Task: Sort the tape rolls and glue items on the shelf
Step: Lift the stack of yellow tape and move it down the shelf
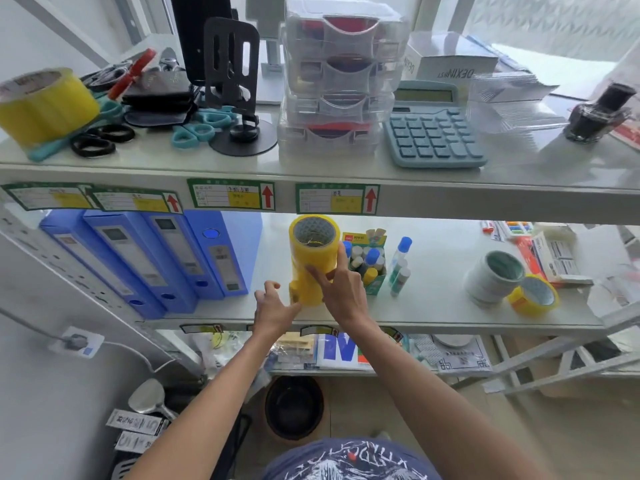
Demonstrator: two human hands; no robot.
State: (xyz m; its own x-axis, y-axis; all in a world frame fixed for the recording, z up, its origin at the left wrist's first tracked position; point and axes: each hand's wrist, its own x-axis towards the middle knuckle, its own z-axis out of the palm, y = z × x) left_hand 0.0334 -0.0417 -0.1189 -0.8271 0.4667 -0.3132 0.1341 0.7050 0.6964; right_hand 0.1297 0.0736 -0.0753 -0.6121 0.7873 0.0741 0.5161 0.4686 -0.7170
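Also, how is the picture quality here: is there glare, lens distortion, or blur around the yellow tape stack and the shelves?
Head view: strong window light washes out the top right and puts glare on the glossy white upper shelf; the wide lens bows the shelf edges; the tall stack of yellow tape rolls, touched by the right hand and left hand, is fairly sharp; the green shelf labels are too blurred to read.

An office supply store-room: white metal shelves (311, 195) carry printed stock labels (230, 197), blue file binders (145, 261), a calculator (433, 129), scissors (197, 128), glue sticks (367, 263) and tape rolls (313, 258).
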